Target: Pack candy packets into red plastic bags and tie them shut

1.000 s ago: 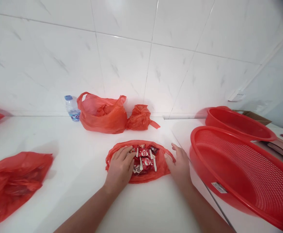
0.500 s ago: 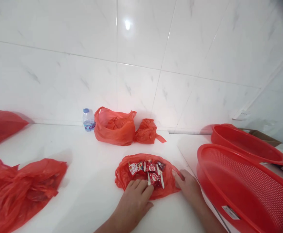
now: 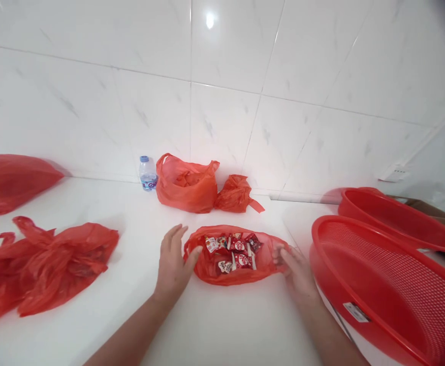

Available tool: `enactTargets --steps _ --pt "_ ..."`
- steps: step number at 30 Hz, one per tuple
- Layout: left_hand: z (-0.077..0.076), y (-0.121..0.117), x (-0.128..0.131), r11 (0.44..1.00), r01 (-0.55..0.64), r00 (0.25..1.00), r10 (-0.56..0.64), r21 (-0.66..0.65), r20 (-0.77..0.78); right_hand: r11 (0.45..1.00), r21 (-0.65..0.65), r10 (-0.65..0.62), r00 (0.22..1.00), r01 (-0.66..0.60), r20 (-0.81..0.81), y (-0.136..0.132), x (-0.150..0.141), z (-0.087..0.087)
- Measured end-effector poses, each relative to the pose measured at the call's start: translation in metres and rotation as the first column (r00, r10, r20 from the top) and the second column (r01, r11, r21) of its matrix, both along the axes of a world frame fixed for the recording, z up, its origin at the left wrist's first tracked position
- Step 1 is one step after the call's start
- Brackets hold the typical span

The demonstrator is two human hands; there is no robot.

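A small red plastic bag (image 3: 211,272) lies spread wide on the white counter, showing several red-and-white wrapped sweets (image 3: 233,250) inside. My left hand (image 3: 173,264) rests at the bag's left rim with fingers spread, the thumb touching the plastic. My right hand (image 3: 295,268) is at the bag's right rim, its fingertips pressed against or pinching the edge; the grip itself is not clear.
Two red perforated baskets, a near one (image 3: 378,274) and a far one (image 3: 398,218), stand at the right. By the tiled wall are two more red bags, an open one (image 3: 186,185) and a knotted one (image 3: 235,194), and a small water bottle (image 3: 148,174). Crumpled red bags (image 3: 47,264) lie at the left.
My left hand has moved from the bag's front to its left rim and spread its fingers. The right hand stays at the right rim. The camera view has shifted slightly.
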State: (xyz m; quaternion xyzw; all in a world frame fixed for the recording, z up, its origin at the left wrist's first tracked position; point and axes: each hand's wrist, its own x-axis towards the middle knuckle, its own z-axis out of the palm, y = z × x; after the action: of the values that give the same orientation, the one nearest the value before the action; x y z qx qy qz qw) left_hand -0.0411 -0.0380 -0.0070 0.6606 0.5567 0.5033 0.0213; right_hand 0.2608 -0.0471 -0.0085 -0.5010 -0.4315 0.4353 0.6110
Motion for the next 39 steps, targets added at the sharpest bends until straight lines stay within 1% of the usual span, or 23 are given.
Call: enactTargets --steps 1,2,3,4,5,6,7,8,10,12,14,16,19,21,23,25,27,28,30,32,34,36,39 --pt "-0.001 0.004 -0.004 0.993 -0.024 0.998 0.030 -0.117 0.056 1.000 -0.013 0.018 0.999 -0.019 -0.035 0.001 -0.001 -0.002" --pt "0.000 0.008 -0.008 0.968 0.003 0.994 0.025 -0.250 0.111 0.999 -0.024 0.030 0.999 -0.031 -0.037 0.001 -0.002 -0.004" --pt "0.001 0.011 -0.011 0.924 0.078 0.984 -0.011 -0.373 0.177 0.999 -0.033 0.035 0.999 -0.036 -0.014 0.002 -0.004 -0.005" --pt "0.004 0.014 -0.013 0.867 0.178 0.964 -0.059 -0.465 0.260 0.998 -0.042 0.039 0.999 -0.038 0.023 0.002 -0.005 -0.005" --pt "0.008 0.016 -0.015 0.811 0.281 0.931 -0.101 -0.513 0.350 0.998 -0.045 0.040 0.997 -0.037 0.069 0.003 -0.007 -0.003" --pt "0.014 0.018 -0.016 0.776 0.362 0.892 -0.127 -0.516 0.434 0.999 -0.041 0.037 0.993 -0.033 0.116 0.003 -0.010 0.000" --pt "0.021 0.019 -0.017 0.768 0.413 0.852 -0.136 -0.490 0.506 0.999 -0.031 0.028 0.986 -0.023 0.163 0.004 -0.012 0.005" --pt "0.029 0.021 -0.017 0.779 0.437 0.815 -0.133 -0.449 0.563 1.000 -0.016 0.003 0.979 0.000 0.203 0.005 -0.015 0.013" --pt "0.050 0.025 -0.018 0.821 0.440 0.759 -0.123 -0.364 0.640 0.996 0.023 -0.088 0.967 0.085 0.240 0.008 -0.019 0.033" --pt "0.072 0.029 -0.019 0.849 0.449 0.707 -0.149 -0.276 0.691 0.979 0.079 -0.200 0.960 0.188 0.198 0.014 -0.022 0.058" --pt "0.096 0.032 -0.021 0.876 0.443 0.676 -0.189 -0.188 0.712 0.953 0.155 -0.278 0.956 0.262 0.093 0.021 -0.023 0.082" --pt "0.118 0.032 -0.023 0.909 0.403 0.671 -0.216 -0.104 0.709 0.926 0.234 -0.301 0.953 0.296 -0.012 0.030 -0.023 0.101" --pt "0.143 0.028 -0.025 0.951 0.310 0.694 -0.211 -0.021 0.688 0.905 0.315 -0.271 0.958 0.286 -0.094 0.039 -0.022 0.118" --pt "0.154 0.024 -0.026 0.968 0.249 0.725 -0.193 0.010 0.662 0.903 0.339 -0.240 0.965 0.263 -0.110 0.041 -0.022 0.123" --pt "0.159 0.020 -0.026 0.975 0.220 0.744 -0.196 0.043 0.639 0.907 0.353 -0.211 0.973 0.231 -0.094 0.038 -0.022 0.126" --pt "0.158 0.016 -0.028 0.971 0.229 0.751 -0.224 0.073 0.621 0.910 0.363 -0.195 0.980 0.199 -0.048 0.033 -0.021 0.124" --pt "0.150 0.011 -0.031 0.969 0.239 0.784 -0.231 0.063 0.576 0.922 0.358 -0.167 0.986 0.149 0.018 0.028 -0.017 0.116" --pt "0.144 0.009 -0.034 0.971 0.234 0.812 -0.217 0.038 0.542 0.931 0.342 -0.150 0.988 0.126 0.046 0.027 -0.014 0.108" --pt "0.127 0.006 -0.042 0.978 0.204 0.861 -0.161 -0.039 0.483 0.954 0.283 -0.121 0.990 0.096 0.072 0.027 -0.007 0.087" --pt "0.105 0.005 -0.049 0.971 0.192 0.875 -0.105 -0.140 0.472 0.975 0.204 -0.099 0.994 0.087 0.046 0.031 0.001 0.060" --pt "0.082 0.005 -0.055 0.937 0.230 0.875 -0.082 -0.262 0.476 0.987 0.158 -0.036 0.999 0.034 0.011 0.037 0.005 0.036" --pt "0.062 0.009 -0.055 0.887 0.289 0.868 -0.084 -0.360 0.489 0.988 0.143 0.061 0.998 -0.057 -0.020 0.040 0.004 0.019" --pt "0.043 0.018 -0.045 0.831 0.357 0.832 -0.076 -0.426 0.550 0.967 0.140 0.222 0.973 -0.211 -0.067 0.043 -0.008 0.011"
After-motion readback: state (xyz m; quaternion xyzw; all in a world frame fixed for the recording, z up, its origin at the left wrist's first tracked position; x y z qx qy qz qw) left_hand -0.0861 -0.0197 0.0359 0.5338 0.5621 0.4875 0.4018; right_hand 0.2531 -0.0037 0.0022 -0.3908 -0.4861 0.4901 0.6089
